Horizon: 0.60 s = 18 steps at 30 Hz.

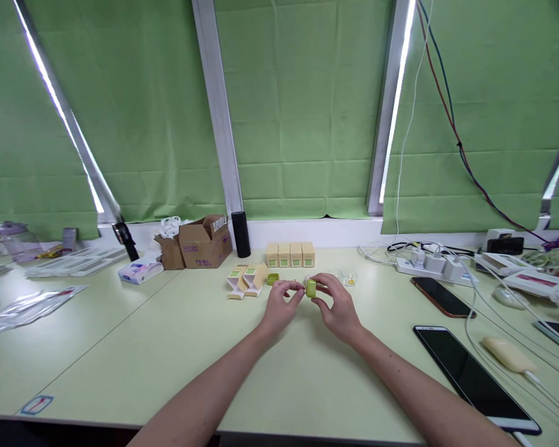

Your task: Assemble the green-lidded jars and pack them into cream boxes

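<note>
Head view:

1. Small green cap (pixel 311 288) pinched between thumb and fingertips of the right hand (pixel 338 307), raised just above the bench (pixel 168 347), about midway along its width and closer to the far edge than the near one.
2. Left hand (pixel 279 305) just beside it on the left, fingers curled in, tips closed on something small and pale that cannot be made out; nearly touching the cap.
3. Cap thus between the two hands, held by the right, a short gap from the left fingertips; long axis roughly upright, tilt hard to judge.
4. Second green piece (pixel 272 279) lying on the bench just beyond the left hand, beside two opened cartons (pixel 246 280).
5. Row of four closed boxes (pixel 289 254) farther back, toward the far edge.
6. Clear tray (pixel 347 277) just behind the right hand.
</note>
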Tool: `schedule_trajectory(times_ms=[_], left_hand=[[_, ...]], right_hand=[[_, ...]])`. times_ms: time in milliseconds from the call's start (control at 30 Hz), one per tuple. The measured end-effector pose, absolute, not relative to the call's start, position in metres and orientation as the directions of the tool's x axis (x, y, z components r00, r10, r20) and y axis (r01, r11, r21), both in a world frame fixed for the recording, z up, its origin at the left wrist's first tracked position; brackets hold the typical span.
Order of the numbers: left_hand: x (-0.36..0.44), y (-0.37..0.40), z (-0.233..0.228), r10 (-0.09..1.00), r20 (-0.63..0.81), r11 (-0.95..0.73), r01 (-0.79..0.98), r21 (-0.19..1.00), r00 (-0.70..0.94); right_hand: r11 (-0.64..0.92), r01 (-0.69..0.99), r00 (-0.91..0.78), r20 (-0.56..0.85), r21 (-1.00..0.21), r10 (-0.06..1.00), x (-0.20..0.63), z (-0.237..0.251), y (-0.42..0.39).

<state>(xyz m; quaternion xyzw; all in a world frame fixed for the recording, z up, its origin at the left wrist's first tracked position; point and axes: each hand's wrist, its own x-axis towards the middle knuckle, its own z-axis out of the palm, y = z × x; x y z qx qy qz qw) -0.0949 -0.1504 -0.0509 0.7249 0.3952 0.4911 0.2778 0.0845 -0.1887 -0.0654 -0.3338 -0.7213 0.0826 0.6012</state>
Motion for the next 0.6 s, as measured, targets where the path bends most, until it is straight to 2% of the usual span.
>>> schedule_trajectory(times_ms=[200,600], left_hand=[[-0.0918,-0.1504,-0.0484,0.862,0.466,-0.505,0.267,0.821,0.198],[-0.0920,-0.1515,-0.0478,0.866,0.401,-0.467,0.194,0.863,0.299]], right_hand=[[0.771,0.444,-0.115,0.825,-0.456,0.554,0.0867,-0.0713,-0.1855],[0.771,0.511,-0.158,0.839,-0.381,0.520,0.0891,-0.0728,-0.1837]])
